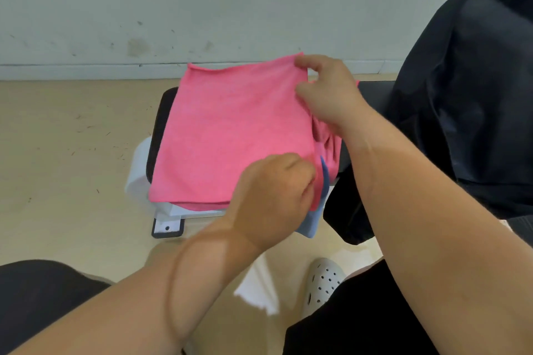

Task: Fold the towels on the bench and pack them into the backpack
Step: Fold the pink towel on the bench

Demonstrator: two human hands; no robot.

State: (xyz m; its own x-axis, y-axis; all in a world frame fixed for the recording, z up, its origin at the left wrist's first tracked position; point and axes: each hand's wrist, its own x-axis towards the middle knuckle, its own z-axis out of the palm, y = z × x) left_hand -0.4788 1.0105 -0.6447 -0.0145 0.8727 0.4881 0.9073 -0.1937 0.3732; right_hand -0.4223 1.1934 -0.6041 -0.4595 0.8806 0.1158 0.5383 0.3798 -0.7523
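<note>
Bare tan floor [66, 153] at left, open out to the wall. Black bench [157, 130] next, its left end showing past a pink towel [230, 130] spread flat on the seat, folded edge at the near-left, long axis running near-left to far-right. Left hand [274, 196] curled closed at the towel's near right corner, fingers pinching the pink cloth. A blue towel [313, 219] hanging just beside that hand, off the bench's near edge. Right hand [328, 92] at the far right corner, thumb and forefinger pinched on the raised edge, other fingers loosely bent. Bunched pink cloth under the right wrist. Black backpack [473, 95] standing at far right, close beside the towel.
</note>
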